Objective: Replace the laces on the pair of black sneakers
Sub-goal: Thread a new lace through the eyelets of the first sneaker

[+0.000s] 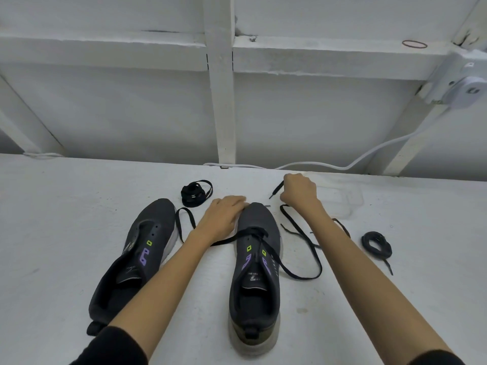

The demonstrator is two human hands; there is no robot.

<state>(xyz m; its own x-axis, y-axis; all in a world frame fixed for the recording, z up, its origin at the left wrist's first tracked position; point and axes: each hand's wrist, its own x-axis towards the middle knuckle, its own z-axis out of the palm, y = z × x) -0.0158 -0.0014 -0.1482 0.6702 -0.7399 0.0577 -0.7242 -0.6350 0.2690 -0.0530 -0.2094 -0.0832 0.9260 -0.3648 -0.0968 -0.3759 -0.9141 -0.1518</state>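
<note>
Seemingly mid-lacing, the right hand (pixel 299 192) pinches the lace (pixel 300 234) end while the left hand (pixel 224 214), fingers flat, steadies the sneaker (pixel 257 283); the next eyelet needs threading.

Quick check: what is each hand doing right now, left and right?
Left hand: open, resting on the toe of the partly laced sneaker.
Right hand: closed round the black lace near its tip.

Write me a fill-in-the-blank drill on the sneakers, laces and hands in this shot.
The laced sneaker lies to the ____ of the unlaced sneaker.
The left hand rests on the laced sneaker's ____.
The right hand grips the end of a black ____.
____ coiled laces lie on the table.
Missing: right; toe; lace; two.
</note>
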